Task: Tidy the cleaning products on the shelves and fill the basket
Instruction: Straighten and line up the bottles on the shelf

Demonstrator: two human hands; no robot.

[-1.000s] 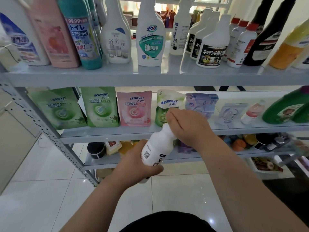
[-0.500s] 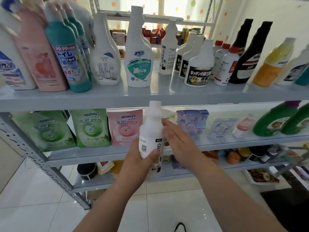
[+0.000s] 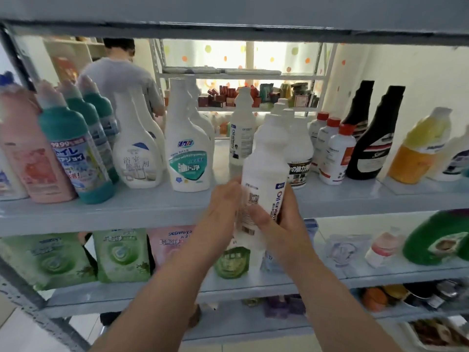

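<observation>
Both hands grip the white bottle point(image 3: 264, 171) low down: the right hand point(image 3: 288, 219) wraps round it, thumb across the label, while the left hand point(image 3: 223, 207) is blurred, its fingers curled on the bottle's left side. The bottle's long axis is near upright, cap tipped slightly right, just before the shelf point(image 3: 152, 207) edge. A gap lies straight ahead, before a matching bottle point(image 3: 242, 133).

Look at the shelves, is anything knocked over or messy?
Yes. On the middle shelf, a small pink-labelled bottle lies tipped over, while the green pouches on that shelf stand upright. I see no spill.
</observation>
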